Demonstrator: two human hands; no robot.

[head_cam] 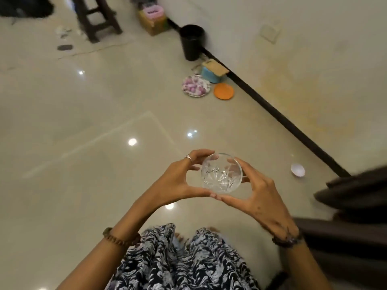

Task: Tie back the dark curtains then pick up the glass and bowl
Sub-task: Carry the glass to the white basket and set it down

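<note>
From the head view, the person stands over a glossy tiled floor (88,126) and carries a cut-crystal glass (221,173) out in front of the body at about waist level, mouth up so the starburst cutting in its base shows through the open rim. Both hands are on it. The left hand (178,178) curls round the glass's left side, ringed finger arching over the far rim and thumb running under the near edge; the right hand (263,197) mirrors it on the right, fingers curved behind the wall and thumb meeting the left thumb tip below. The two-handed cradle looks like care for a slippery, breakable thing, and it keeps the glass level and well clear of the patterned skirt (184,260) below.

The small white bowl (297,169) sits on the floor to the right, near the dark skirting (282,118) and just beside the dark curtains (351,197), which hang gathered at the right edge; whether they are tied I cannot tell. With the glass already up, the bowl seems to be what is left, and one hand would have to be freed for it.

Farther off along the wall lie an orange plate (223,91), a patterned dish of purplish pieces (195,85), a blue box (211,73), a black bin (191,42) and a wooden stool (96,17)
</note>
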